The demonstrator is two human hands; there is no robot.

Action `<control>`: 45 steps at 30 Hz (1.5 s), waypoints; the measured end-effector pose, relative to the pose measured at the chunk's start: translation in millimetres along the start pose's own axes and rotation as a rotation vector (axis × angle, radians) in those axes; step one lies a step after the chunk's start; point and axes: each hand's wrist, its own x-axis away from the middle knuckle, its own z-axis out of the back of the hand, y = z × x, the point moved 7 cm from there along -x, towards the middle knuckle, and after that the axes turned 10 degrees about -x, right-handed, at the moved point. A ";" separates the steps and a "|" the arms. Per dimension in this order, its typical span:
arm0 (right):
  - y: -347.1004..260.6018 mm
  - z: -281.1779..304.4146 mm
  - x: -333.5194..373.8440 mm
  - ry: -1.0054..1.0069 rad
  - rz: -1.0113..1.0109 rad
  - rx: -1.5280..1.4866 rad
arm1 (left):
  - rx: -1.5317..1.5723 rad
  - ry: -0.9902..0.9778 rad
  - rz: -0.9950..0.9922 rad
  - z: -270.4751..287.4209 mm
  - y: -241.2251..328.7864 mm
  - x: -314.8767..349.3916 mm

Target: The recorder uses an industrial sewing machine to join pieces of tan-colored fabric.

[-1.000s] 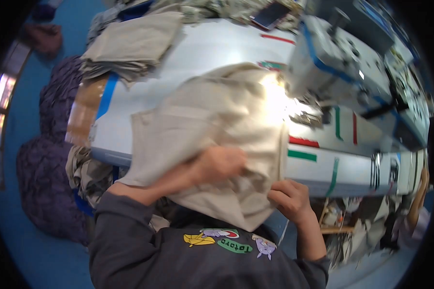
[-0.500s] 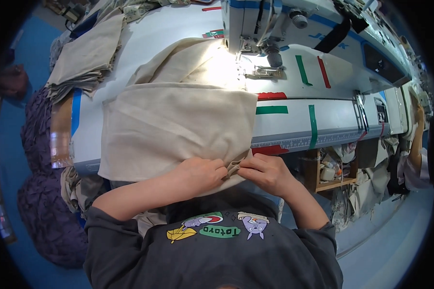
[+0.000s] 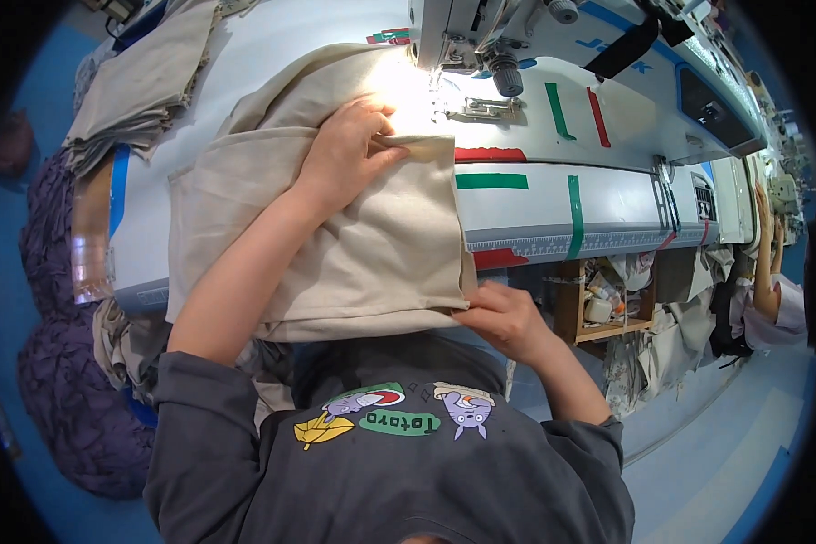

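A large piece of beige fabric, folded in layers, lies on the sewing table and hangs over its front edge toward my lap. My left hand is at the upper fold, its thumb on the near layer and its curled fingers just beyond the edge, gripping the cloth. Down at the near right corner, my right hand pinches the fabric between thumb and fingers. The sewing machine stands just beyond; its lamp brightly lights the far part of the cloth, left of the presser foot.
A stack of beige cloth pieces lies at the far left. Purple fabric bundles sit beside the table. Red and green tape strips mark the table. Under it is a wooden box of small items. Another person's arm shows at right.
My left hand has left the near right corner and reached up to the fabric's far fold. My right hand stays at the corner, where the bunched cloth now lies flatter.
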 end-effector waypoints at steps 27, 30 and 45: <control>-21.2 -9.1 -10.3 0.083 0.158 0.230 | -0.334 -0.227 0.037 -8.0 51.9 -10.8; -29.5 -11.2 -4.3 0.117 0.160 0.206 | -0.279 -0.194 0.023 -16.2 55.9 -2.6; -55.1 6.4 -1.1 0.103 0.245 0.154 | -0.305 -0.072 -0.037 -7.2 35.9 16.9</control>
